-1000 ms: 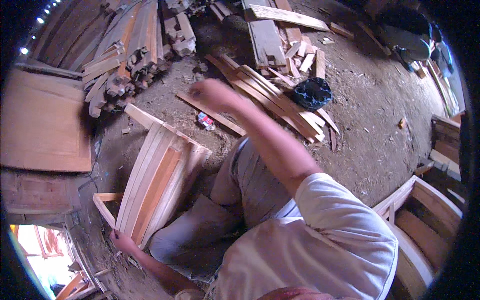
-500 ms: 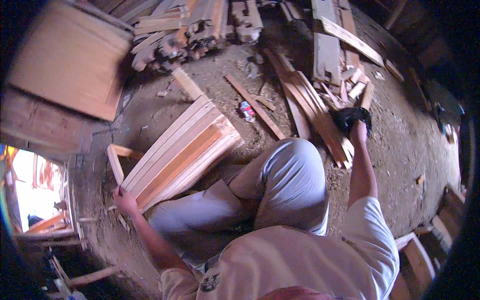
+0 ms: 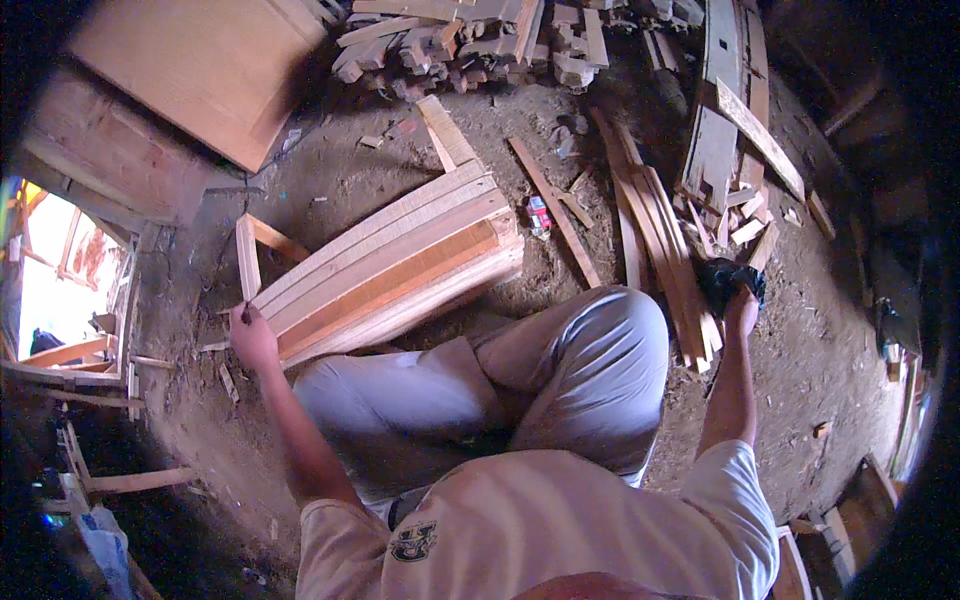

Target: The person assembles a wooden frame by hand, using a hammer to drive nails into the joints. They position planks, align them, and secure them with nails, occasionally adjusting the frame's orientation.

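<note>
A slatted wooden piece [image 3: 385, 265], built of several pale planks and one more orange plank, leans by my bent legs on the left. My left hand [image 3: 255, 340] is at its near left corner, fingers closed together. A small dark spot shows at the fingertips; I cannot make out what they pinch. Off to the right, my right hand [image 3: 742, 310] reaches into a crumpled black plastic bag [image 3: 730, 283] on the ground. The bag hides most of its fingers. A wooden leg frame [image 3: 248, 258] sticks out beyond the slats, beside my left hand.
Long narrow boards [image 3: 655, 240] lie between my knee and the bag. Beyond the slatted piece are a loose stick [image 3: 553, 212] and a small red and white pack [image 3: 538, 216]. A pile of wood offcuts [image 3: 470, 45] stands at the back; a large brown panel [image 3: 190, 70] is far left.
The whole view has swung, so the surroundings sit farther right. My left hand stays by the slatted piece's corner, and my right hand remains at the black bag.
</note>
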{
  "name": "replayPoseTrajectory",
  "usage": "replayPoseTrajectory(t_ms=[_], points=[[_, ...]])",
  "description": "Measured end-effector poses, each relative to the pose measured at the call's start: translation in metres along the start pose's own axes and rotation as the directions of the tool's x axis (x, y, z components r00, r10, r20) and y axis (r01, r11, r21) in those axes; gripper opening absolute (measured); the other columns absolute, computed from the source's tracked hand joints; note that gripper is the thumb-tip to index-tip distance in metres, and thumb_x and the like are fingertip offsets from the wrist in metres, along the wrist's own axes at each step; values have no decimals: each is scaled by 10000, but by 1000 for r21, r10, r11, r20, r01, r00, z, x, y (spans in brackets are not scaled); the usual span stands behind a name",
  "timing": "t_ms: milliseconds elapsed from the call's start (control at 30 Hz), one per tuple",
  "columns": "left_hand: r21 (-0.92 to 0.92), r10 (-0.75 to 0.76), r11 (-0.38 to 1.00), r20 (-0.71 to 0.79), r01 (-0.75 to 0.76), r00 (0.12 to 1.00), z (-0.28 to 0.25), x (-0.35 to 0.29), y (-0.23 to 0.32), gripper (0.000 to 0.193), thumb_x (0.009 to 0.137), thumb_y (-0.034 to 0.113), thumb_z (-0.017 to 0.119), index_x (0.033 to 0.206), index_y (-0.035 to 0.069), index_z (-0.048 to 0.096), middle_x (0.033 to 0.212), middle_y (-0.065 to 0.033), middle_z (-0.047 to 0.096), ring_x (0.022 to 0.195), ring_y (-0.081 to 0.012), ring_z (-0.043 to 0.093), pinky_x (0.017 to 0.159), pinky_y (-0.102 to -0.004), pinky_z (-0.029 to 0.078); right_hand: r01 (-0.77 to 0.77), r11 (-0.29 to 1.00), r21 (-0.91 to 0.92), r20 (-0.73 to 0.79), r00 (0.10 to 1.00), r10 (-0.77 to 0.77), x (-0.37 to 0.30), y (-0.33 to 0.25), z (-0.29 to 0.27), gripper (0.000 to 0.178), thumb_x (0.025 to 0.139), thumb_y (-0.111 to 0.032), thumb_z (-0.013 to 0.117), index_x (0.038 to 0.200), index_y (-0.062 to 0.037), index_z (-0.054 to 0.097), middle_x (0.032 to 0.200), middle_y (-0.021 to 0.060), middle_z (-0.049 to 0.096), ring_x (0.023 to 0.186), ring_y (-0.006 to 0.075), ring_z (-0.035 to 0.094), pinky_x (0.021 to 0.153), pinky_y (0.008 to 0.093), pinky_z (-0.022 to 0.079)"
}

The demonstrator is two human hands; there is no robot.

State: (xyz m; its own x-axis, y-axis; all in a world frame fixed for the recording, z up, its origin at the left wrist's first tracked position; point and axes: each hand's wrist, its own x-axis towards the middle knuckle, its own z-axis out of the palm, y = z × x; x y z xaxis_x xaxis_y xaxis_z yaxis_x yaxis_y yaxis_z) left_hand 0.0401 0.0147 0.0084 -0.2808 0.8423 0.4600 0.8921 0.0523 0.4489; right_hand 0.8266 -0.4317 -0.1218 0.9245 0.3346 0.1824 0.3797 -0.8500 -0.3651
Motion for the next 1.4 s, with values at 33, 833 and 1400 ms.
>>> replayPoseTrajectory(t_ms=[33,833,1400], points=[[0,-40,999,21,40,999,-1,-3,7,253,949,258,624,1126,99,710,1061,-157,733,971,-352,697,830,-457,523,32,999,-21,-31,999,-33,1,3,2,330,945,-161,472,1156,-138,725,1026,217,726,924,423,704,806,528,549],[-150,336,933,31,-328,941,-17,15,141,380,964,222,638,1269,-4,610,1282,-259,605,1209,-402,578,1031,-436,458,172,554,815,-52,973,-227,-15,-311,-134,338,930,-35,662,1249,-37,550,1011,123,713,839,182,706,714,280,577],[-454,649,756,618,-472,444,97,-61,329,462,1015,424,532,817,30,666,782,-223,673,736,-426,659,691,-522,498,-196,261,945,322,689,-650,-60,-473,-15,241,946,57,621,1183,21,655,1003,87,709,848,175,704,766,300,556]])
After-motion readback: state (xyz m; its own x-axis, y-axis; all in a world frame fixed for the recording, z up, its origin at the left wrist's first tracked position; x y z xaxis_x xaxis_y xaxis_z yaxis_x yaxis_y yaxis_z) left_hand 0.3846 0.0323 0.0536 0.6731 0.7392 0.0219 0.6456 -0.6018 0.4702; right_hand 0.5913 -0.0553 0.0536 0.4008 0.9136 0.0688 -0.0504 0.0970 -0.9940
